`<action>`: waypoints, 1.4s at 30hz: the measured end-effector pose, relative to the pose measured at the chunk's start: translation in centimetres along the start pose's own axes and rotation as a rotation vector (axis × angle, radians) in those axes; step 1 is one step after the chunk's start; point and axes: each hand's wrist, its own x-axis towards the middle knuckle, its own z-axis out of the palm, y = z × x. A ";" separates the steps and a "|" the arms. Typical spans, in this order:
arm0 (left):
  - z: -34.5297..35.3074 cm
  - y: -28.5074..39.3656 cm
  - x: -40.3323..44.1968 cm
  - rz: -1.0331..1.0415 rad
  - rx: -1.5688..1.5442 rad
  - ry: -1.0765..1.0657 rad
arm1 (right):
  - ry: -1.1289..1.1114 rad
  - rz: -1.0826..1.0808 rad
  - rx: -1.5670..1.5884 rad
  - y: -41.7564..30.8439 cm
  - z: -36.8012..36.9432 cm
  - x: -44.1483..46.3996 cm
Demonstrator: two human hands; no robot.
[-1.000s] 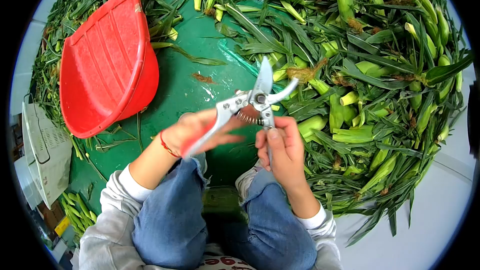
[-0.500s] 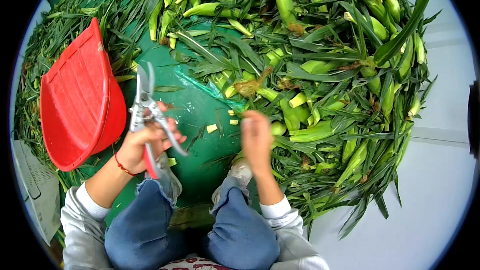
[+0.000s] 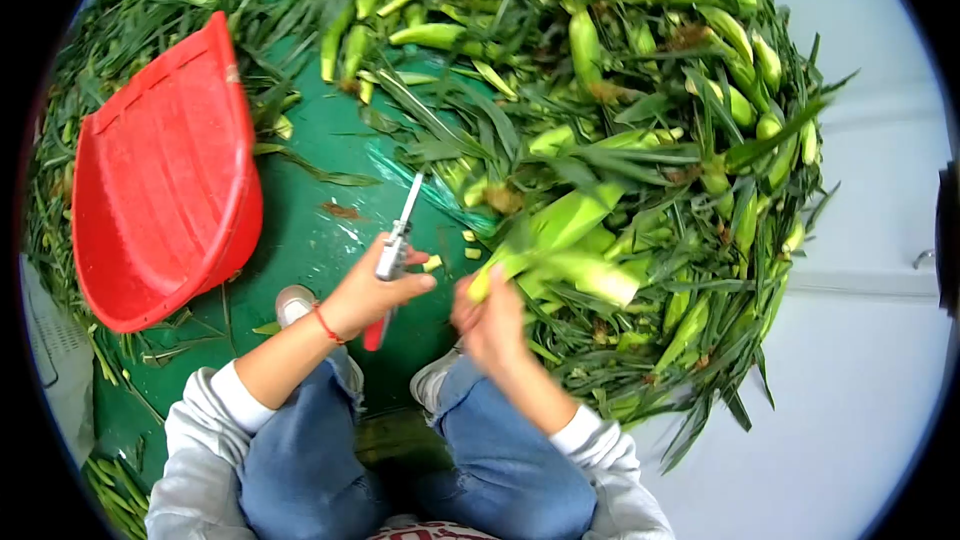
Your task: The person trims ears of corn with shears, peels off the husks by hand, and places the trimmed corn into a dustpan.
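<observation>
Gripping clippers [image 3: 391, 258], left hand [image 3: 358, 292] | right hand [image 3: 492, 325] closed on corn [image 3: 562, 224], kinda blurry | blades [image 3: 411, 200] edge-on, can't tell if open

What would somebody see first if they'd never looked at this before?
Probably the big red scoop at the left of the picture, bright against all that green. Next, the great heap of leafy corn across the top and down the right side. Then, near the middle, the silver shears in the left hand and a green ear of corn in the right hand.
</observation>
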 end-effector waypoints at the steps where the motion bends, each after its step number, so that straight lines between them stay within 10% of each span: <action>1: -0.1 0.2 0.0 0.022 0.037 0.002 | -0.088 0.046 -0.064 1.9 1.0 -1.4; 4: -1.0 0.4 -0.2 0.149 0.308 0.101 | -0.218 0.255 0.059 4.8 1.7 -1.3; 12: -7.9 3.5 -0.6 0.309 0.479 0.185 | -0.891 -0.029 -1.378 2.7 5.7 2.6; 15: -8.5 5.0 0.1 0.287 0.630 0.030 | -0.541 -0.189 -0.423 1.3 5.1 6.5; 22: -10.3 4.8 1.8 0.057 0.920 0.321 | -0.186 -0.180 0.162 -4.1 4.4 9.7; 26: -10.7 2.4 0.8 0.183 0.805 0.426 | 0.035 -0.474 0.106 -6.0 3.3 8.6; 28: -7.4 3.0 -0.9 -0.123 -0.020 0.146 | 0.054 -0.571 0.083 -5.7 2.7 8.7; 33: -1.6 3.2 -0.4 -0.544 -0.417 -0.215 | 0.028 -0.592 0.031 -4.3 2.9 7.6; 40: -1.9 -1.5 1.5 -0.358 -0.262 -0.103 | -0.016 -0.525 -0.114 -3.6 1.5 7.3; 42: -3.1 -0.5 0.7 -0.057 0.656 0.093 | 0.029 -0.432 -0.079 -4.1 1.6 7.0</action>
